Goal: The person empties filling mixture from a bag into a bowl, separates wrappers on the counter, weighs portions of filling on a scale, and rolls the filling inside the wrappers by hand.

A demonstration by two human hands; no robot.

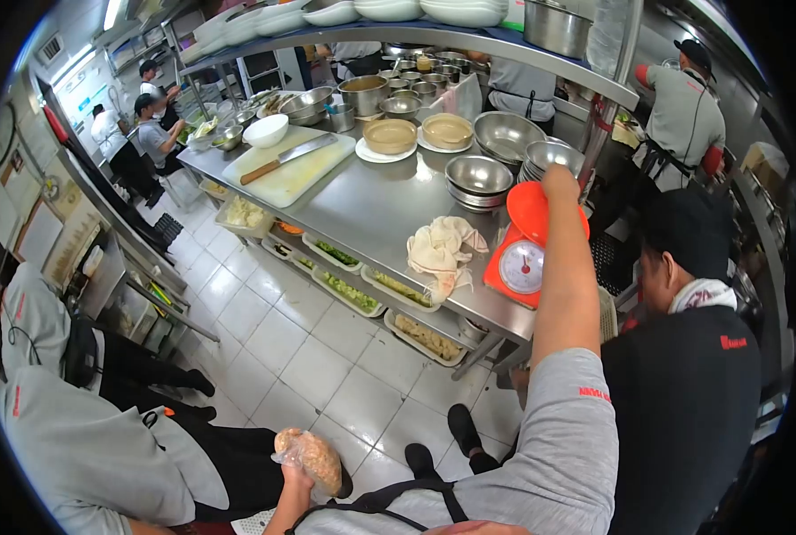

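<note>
Low in front of me, my left hand [298,476] grips a clear plastic bag [310,456] packed with a crumbly pinkish-orange food. My right arm stretches across the steel table. At its end, my right hand [559,183] is closed at the near rim of a metal bowl [554,157], the top one of a stack; its fingertips are hidden. Below that forearm stands an orange kitchen scale [521,267] with a round white dial, its orange pan [527,210] tilted up and partly covered by my arm. A crumpled cloth [442,251] lies left of the scale.
On the steel table [362,192] are more metal bowls [479,175], brown bowls [390,136] on plates, and a knife [282,160] on a cutting board [313,175]. Vegetable trays [349,292] sit underneath. A co-worker [683,357] is close at right, others at left [112,446].
</note>
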